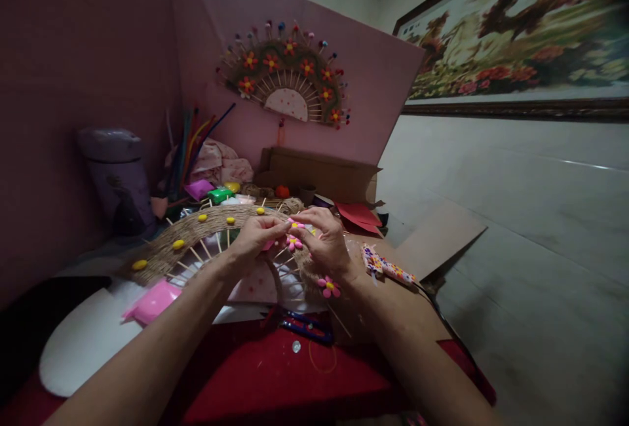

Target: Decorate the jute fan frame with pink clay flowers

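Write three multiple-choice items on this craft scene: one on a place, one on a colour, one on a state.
1. Where is the finished fan?
A. on the pink wall
B. on the floor
C. in the box

2. What colour are the dots on the twine arc?
A. blue
B. yellow
C. white

3. What are both hands doing?
A. resting flat
B. pinching a pink flower
C. holding scissors

Answers: 1 A, it hangs high on the wall. 2 B, the dots are yellow. 3 B, the left hand and right hand meet at the pink flower.
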The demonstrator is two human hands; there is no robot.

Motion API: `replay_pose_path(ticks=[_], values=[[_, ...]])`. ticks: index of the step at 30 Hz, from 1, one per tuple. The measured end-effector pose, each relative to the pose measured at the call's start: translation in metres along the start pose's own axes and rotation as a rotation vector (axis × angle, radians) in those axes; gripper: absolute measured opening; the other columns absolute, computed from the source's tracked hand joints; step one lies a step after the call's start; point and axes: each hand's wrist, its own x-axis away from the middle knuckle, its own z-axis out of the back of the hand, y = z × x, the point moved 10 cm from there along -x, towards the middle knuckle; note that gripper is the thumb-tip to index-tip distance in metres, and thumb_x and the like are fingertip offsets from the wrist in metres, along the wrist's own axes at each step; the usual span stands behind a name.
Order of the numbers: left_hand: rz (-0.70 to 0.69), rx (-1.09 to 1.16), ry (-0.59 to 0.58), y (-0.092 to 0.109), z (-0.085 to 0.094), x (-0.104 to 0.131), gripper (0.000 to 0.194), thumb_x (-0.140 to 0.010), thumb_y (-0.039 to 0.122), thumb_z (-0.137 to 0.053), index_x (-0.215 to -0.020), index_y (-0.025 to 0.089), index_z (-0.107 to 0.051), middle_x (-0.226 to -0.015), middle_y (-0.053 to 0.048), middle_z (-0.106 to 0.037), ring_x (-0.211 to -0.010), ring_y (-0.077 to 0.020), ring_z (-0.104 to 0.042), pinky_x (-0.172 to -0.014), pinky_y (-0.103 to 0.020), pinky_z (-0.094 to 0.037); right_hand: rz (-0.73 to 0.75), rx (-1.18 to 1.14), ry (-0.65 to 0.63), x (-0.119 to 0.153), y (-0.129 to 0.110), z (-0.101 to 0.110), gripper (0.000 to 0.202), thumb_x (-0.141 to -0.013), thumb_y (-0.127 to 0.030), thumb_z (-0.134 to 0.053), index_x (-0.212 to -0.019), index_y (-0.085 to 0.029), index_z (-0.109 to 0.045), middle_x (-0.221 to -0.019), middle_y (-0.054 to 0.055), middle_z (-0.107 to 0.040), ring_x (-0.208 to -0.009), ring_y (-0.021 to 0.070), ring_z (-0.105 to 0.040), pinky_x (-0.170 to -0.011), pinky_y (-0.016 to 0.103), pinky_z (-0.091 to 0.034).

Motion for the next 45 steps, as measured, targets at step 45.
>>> replay_pose_path(ticks=[45], values=[[-0.068, 0.128, -0.003, 0.004, -0.018, 0.004, 0.030, -0.054, 0.020, -0.084, -0.073, 0.010, -0.063, -0.067, -0.004, -0.068, -0.060, -0.0140, -0.065, -0.059, -0.026, -0.054, 0.032, -0.143, 0.037, 0.028, -0.007, 0.007, 0.009, -0.080, -0.018, -0.063, -0.087, -0.018, -0.069, -0.084, 0.005, -0.068, -0.079, 0.0152, -0.061, -0.073, 0.030, -0.048]])
